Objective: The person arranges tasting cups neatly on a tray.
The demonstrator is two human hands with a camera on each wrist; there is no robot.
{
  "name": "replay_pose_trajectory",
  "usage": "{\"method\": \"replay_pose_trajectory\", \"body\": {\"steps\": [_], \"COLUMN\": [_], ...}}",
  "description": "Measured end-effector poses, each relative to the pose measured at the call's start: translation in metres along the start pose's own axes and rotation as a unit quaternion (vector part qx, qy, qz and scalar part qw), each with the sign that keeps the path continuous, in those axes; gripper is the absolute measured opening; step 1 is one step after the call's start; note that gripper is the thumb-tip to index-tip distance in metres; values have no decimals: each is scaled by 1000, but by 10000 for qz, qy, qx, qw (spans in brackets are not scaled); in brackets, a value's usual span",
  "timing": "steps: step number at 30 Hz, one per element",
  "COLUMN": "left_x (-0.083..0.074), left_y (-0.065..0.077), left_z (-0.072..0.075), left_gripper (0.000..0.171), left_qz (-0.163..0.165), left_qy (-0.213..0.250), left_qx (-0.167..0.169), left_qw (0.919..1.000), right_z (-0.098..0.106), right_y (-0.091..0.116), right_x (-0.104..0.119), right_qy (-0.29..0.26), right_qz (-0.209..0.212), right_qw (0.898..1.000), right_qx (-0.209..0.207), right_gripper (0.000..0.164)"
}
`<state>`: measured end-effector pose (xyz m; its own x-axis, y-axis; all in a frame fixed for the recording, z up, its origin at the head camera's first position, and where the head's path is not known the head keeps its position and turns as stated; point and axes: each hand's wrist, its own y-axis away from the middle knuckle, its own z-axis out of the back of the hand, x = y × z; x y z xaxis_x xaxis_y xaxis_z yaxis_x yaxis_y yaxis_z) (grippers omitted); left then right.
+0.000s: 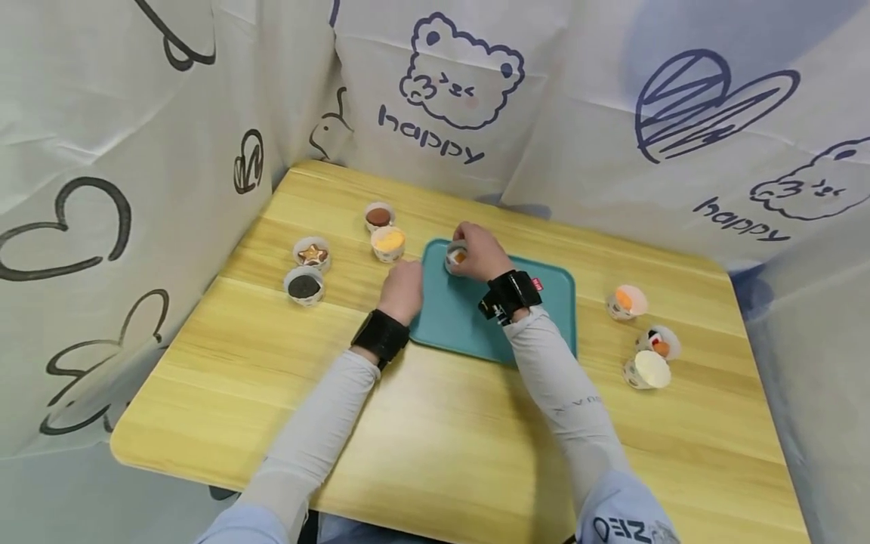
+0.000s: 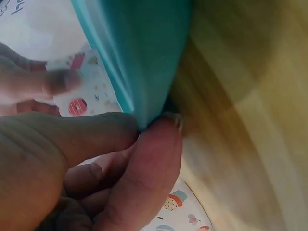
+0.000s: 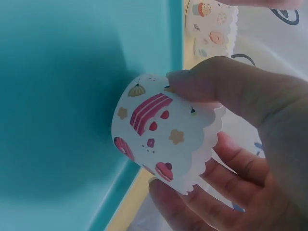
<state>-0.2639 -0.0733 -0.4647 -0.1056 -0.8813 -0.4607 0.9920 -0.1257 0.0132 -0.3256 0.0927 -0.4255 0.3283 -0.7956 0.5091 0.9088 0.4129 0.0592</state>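
My right hand (image 1: 482,253) grips a paper cupcake cup (image 3: 159,127) with printed cakes and a scalloped rim, thumb on one side and fingers on the other. The cup is over the far left corner of a teal tray (image 1: 469,321); whether its base touches the tray I cannot tell. Orange and white bits show inside it in the head view. At the tray's left edge, my left hand (image 1: 402,291) pinches the rim between thumb and index finger, as the left wrist view shows.
Left of the tray stand cupcakes with a brown top (image 1: 378,217), a yellow top (image 1: 390,242), a gold star (image 1: 313,255) and a black top (image 1: 304,286). On the right are an orange-and-pink one (image 1: 627,301), a fruit-topped one (image 1: 659,344) and a cream one (image 1: 648,370).
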Motion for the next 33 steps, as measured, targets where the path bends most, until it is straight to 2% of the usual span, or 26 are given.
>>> {"method": "replay_pose_trajectory", "body": {"steps": [4,9,12,18,22,26,30,33], "left_x": [-12,-25,-30,-24,-15,-10,-7,-5], "left_y": [3,5,5,4,3,1,-1,-3], "left_z": [-9,-17,-20,-17,-9,-4,-2,-2], "left_gripper": [19,17,17,17,18,20,19,19], "left_qz": [-92,-129,-178,-162,-119,-156,-65,35], "left_qy": [-106,-127,-102,-185,-284,-279,-198,-68], "left_qx": [69,94,149,100,-25,-46,28,120], "left_qw": [9999,9998,9997,9996,9995,9995,9998,9999], "right_z": [-4,-6,-4,12,41,77,106,119], "right_y": [2,10,15,19,27,51,90,121], "right_x": [-9,-20,-25,-31,-47,-85,-126,-151], "right_qy": [4,70,107,-24,-196,-23,162,289], "right_qz": [-108,-113,-115,74,-26,-242,-664,-1081], "right_qw": [9999,9999,9999,10000,9995,9988,9964,9926], "right_qx": [-87,6,23,1,-235,-433,-503,-465], "right_gripper": [42,43,50,74,71,67,67,69]}}
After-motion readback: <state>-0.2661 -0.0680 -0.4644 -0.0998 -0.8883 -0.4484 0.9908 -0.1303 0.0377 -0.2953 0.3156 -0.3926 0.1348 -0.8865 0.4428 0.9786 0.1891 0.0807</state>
